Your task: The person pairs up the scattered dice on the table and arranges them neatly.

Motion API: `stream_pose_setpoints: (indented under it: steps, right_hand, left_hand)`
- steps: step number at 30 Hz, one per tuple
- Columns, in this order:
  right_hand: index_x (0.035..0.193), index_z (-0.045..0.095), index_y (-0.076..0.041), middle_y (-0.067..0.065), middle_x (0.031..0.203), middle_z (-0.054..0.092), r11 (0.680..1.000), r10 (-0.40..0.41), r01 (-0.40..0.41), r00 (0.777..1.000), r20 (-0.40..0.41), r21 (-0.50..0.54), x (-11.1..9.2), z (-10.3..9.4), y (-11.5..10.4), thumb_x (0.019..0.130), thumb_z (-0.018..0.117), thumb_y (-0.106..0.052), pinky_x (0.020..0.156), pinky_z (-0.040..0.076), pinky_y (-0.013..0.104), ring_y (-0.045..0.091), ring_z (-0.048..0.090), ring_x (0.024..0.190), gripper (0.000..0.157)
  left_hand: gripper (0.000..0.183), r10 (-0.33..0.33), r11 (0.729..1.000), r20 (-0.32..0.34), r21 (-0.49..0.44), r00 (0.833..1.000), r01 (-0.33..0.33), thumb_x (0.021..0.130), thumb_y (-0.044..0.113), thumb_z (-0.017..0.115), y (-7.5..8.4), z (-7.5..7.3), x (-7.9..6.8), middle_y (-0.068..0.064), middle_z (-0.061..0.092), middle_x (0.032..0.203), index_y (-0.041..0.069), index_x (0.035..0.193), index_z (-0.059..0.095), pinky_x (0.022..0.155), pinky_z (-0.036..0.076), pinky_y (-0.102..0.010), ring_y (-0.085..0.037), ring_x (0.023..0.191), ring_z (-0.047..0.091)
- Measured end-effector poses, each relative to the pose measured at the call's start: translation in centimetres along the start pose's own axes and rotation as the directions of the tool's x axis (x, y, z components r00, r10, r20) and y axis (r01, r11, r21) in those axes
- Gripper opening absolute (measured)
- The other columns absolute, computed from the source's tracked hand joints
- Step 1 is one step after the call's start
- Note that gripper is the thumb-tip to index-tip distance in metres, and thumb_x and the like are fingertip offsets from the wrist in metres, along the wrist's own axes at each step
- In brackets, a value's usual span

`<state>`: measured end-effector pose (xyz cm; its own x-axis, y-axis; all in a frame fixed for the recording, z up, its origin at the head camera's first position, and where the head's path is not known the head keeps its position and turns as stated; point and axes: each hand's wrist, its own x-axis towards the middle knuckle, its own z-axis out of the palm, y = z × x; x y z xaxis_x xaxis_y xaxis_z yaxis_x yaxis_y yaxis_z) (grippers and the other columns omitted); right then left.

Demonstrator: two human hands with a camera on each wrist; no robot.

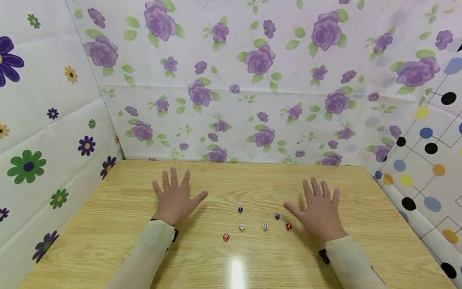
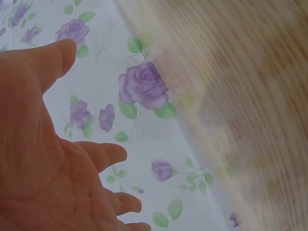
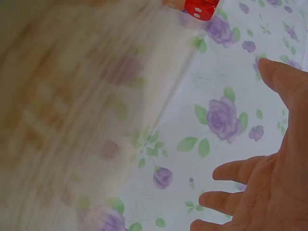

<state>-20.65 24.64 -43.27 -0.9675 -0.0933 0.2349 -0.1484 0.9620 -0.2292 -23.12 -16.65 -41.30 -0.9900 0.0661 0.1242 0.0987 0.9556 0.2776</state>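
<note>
My left hand (image 1: pixel 175 202) is held over the left half of the table with its fingers spread and straight, touching nothing that I can make out. On the other side my right hand (image 1: pixel 320 210) has the same spread shape and holds nothing. Between the hands lie several small dice: a blue die (image 1: pixel 240 210), another blue die (image 1: pixel 277 216), a white die (image 1: pixel 242 227), a second white die (image 1: pixel 265 227) and a red die (image 1: pixel 226 237). Another red die (image 1: pixel 288 226) is nearest to the right hand; the right wrist view shows a red die (image 3: pixel 202 8) at its top edge.
The wooden table (image 1: pixel 231 182) carries the dice. Behind it hangs a cloth with purple roses (image 1: pixel 231 88). A flowered cloth (image 1: pixel 47 132) bounds the left side, and a dotted cloth (image 1: pixel 429 172) bounds the right.
</note>
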Motion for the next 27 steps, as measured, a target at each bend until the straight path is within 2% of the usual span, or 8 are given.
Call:
stream_pose_setpoints:
  steps: [9, 14, 20, 27]
  right_hand:
    - [0.161, 0.029, 0.0, 0.031, 0.163, 0.026, 1.0, -0.021, 0.021, 1.0, -0.012, 0.014, 0.3, -0.3, -0.3, 0.094, 0.055, -0.073, 0.116, 0.006, 0.075, 0.053, 0.018, 0.15, 0.103]
    - [0.161, 0.03, 0.0, 0.031, 0.163, 0.026, 0.999, -0.025, 0.025, 1.0, -0.007, 0.021, 0.3, -0.4, -0.5, 0.094, 0.055, -0.072, 0.116, 0.007, 0.075, 0.054, 0.018, 0.149, 0.101]
    - [0.16, 0.031, 0.0, 0.03, 0.162, 0.029, 0.999, -0.03, 0.03, 1.0, -0.001, 0.01, 0.3, -0.6, -0.9, 0.095, 0.055, -0.071, 0.117, 0.012, 0.073, 0.053, 0.023, 0.148, 0.099]
    - [0.158, 0.035, 0.002, 0.031, 0.157, 0.037, 0.999, -0.047, 0.047, 0.999, -0.007, 0.019, 0.4, -1.1, -1.7, 0.096, 0.057, -0.067, 0.115, 0.023, 0.071, 0.053, 0.033, 0.143, 0.095]
  left_hand:
    - [0.1, 0.003, 1.0, 0.01, -0.021, 1.0, -0.003, 0.096, 0.072, 0.052, 0.2, -0.1, 0.0, -0.036, 0.001, 0.166, 0.007, 0.165, 0.021, 0.111, -0.008, -0.08, -0.058, 0.152, -0.005]
    - [0.1, 0.003, 1.0, 0.018, -0.027, 1.0, -0.002, 0.096, 0.072, 0.052, 0.5, -0.1, -0.1, -0.035, 0.0, 0.166, 0.008, 0.165, 0.021, 0.112, -0.008, -0.079, -0.057, 0.152, -0.007]
    - [0.1, 0.03, 0.998, 0.035, -0.05, 0.999, -0.029, 0.095, 0.071, 0.054, 1.3, -0.1, -0.3, -0.034, 0.001, 0.167, 0.01, 0.166, 0.019, 0.113, -0.007, -0.078, -0.055, 0.153, -0.007]
    - [0.097, 0.068, 0.994, 0.018, -0.088, 0.998, -0.066, 0.096, 0.067, 0.058, 2.4, -0.1, -0.5, -0.032, 0.003, 0.168, 0.01, 0.165, 0.022, 0.116, -0.002, -0.076, -0.053, 0.154, -0.002]
